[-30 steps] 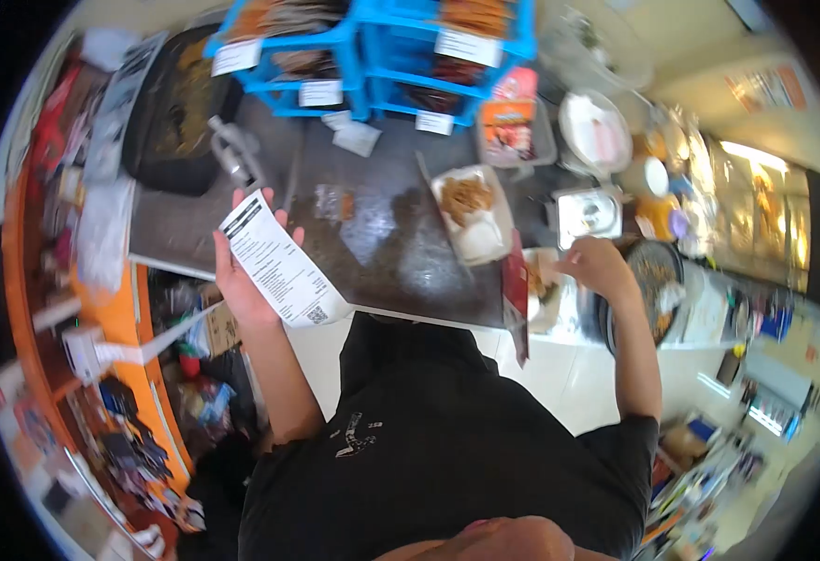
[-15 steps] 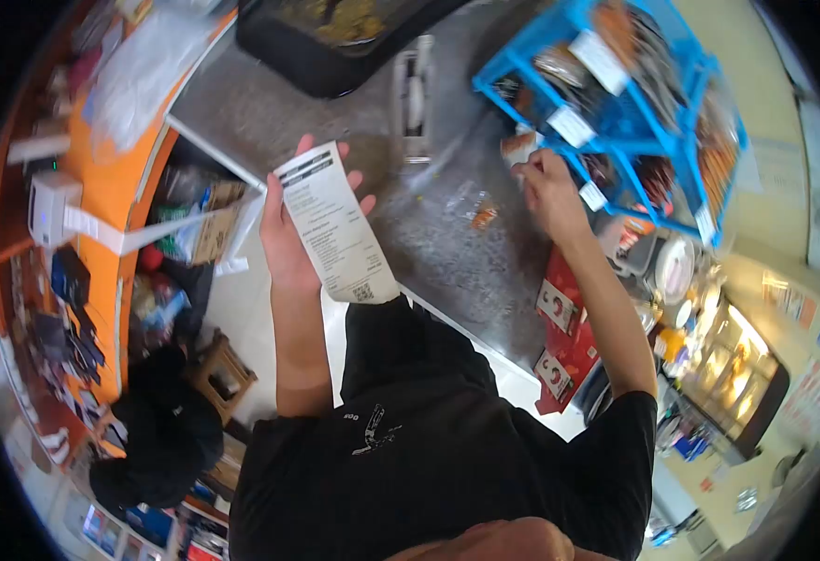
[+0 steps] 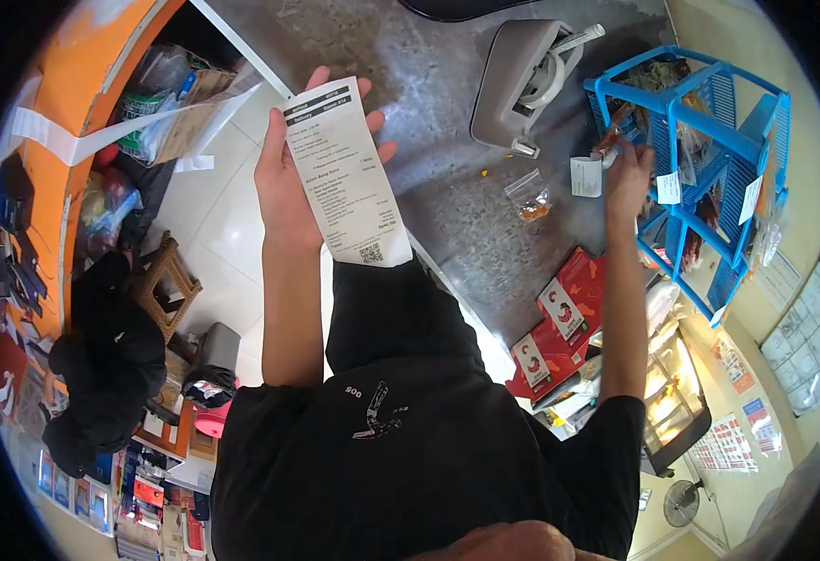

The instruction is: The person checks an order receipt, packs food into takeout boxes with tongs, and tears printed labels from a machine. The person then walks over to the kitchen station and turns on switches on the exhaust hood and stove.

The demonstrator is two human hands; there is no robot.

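Observation:
A long printed receipt (image 3: pixel 343 178) lies across my left hand (image 3: pixel 282 192), its QR code at the lower end. My left fingers show behind the paper and past its right edge. At the blue tiered rack (image 3: pixel 676 122), my right hand (image 3: pixel 630 178) has its fingers closed on a small clear packet (image 3: pixel 607 140) with reddish-brown contents. Just left of that hand is a white label (image 3: pixel 586 176). On the grey tabletop lies another small clear bag (image 3: pixel 530 196) with orange-red contents.
A beige tape-sealer-like device (image 3: pixel 527 89) stands on the table left of the rack. Red printed boxes (image 3: pixel 564 313) lie by the near edge. A person in black (image 3: pixel 111 346) is at lower left, near a wooden stool (image 3: pixel 167 280). A paper strip (image 3: pixel 139 131) hangs off the orange counter.
The view has shifted, with the rack now further right and the sealer-like device fully in sight. My right hand has gone from the rack's edge to the packet in it. The receipt stays in my left hand.

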